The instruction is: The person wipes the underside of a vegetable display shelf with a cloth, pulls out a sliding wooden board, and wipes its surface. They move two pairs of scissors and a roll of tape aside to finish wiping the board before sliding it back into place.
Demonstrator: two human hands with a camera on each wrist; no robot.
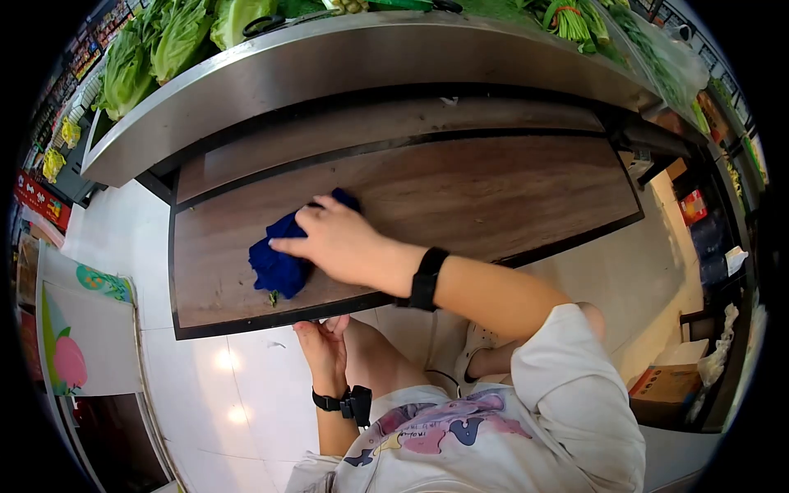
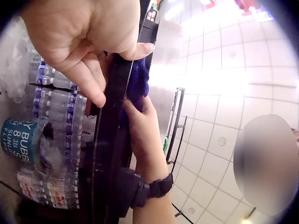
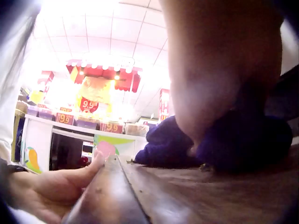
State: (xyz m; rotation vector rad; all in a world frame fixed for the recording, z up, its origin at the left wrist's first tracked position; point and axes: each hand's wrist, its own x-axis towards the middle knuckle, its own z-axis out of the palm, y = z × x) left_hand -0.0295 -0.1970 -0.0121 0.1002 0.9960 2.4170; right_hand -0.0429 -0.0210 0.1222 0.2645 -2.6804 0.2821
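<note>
A bunched dark blue cloth (image 1: 283,259) lies on a brown wood-look board (image 1: 460,185) framed in black. My right hand (image 1: 341,242) grips the cloth from above, its thumb and fingers bent into the folds; in the right wrist view the cloth (image 3: 243,144) bulges around them. A small green leaf scrap (image 1: 274,298) lies on the board beside the cloth. Just below the near edge is my left hand (image 1: 326,349), holding nothing I can see. The left wrist view shows this hand (image 2: 88,32) with thumb and fingers spread at the black edge (image 2: 114,102).
Leafy greens (image 1: 185,41) and scissors (image 1: 265,25) lie on the steel-fronted shelf (image 1: 370,62) above the board. Packs of bottles (image 2: 56,107) and a teal cup (image 2: 21,139) stand beneath it. A cardboard box (image 1: 670,374) is at right, a white stand (image 1: 90,329) at left.
</note>
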